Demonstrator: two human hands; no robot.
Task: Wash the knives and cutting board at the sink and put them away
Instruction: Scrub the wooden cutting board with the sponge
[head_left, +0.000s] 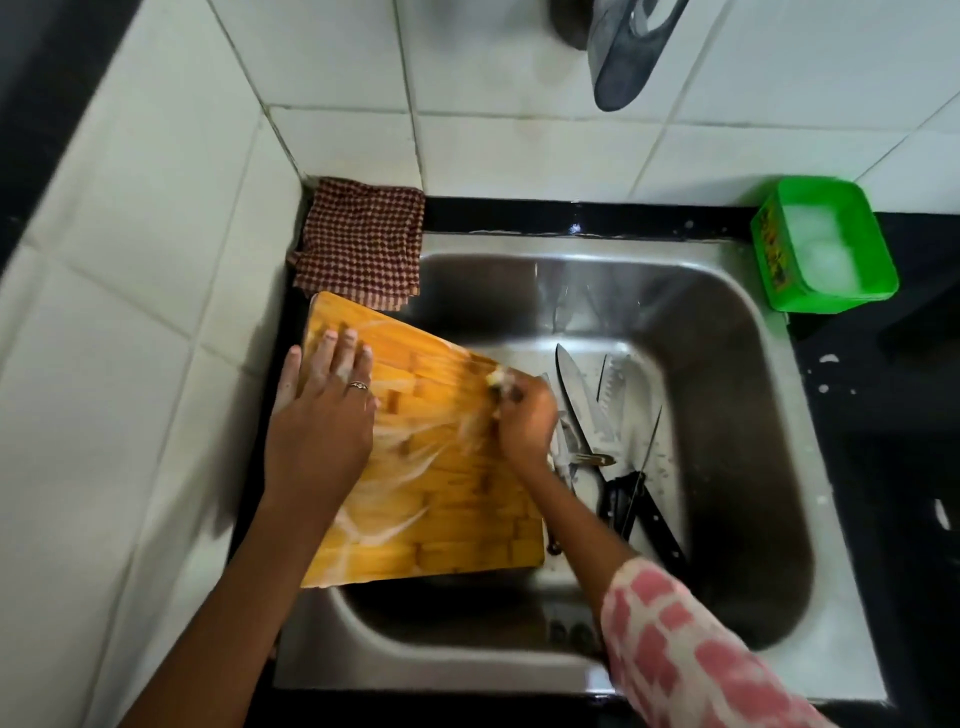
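A wooden cutting board (447, 509), streaked with white suds, leans over the left side of the steel sink (753, 395). My left hand (324, 410) presses flat on the board's upper left part, fingers straight. My right hand (522, 415) grips a soapy scrubber (501, 382) against the board's right edge; the hand is blurred. Several knives (587, 410) with black handles lie soapy on the sink floor, just right of the board. Part of them is hidden behind my right forearm.
A green tub (769, 244) holding soapy foam stands on the black counter at the sink's back right corner. A checked red cloth (361, 241) lies at the back left corner. A grey tap (631, 52) juts out above. White tiled walls enclose the left and back.
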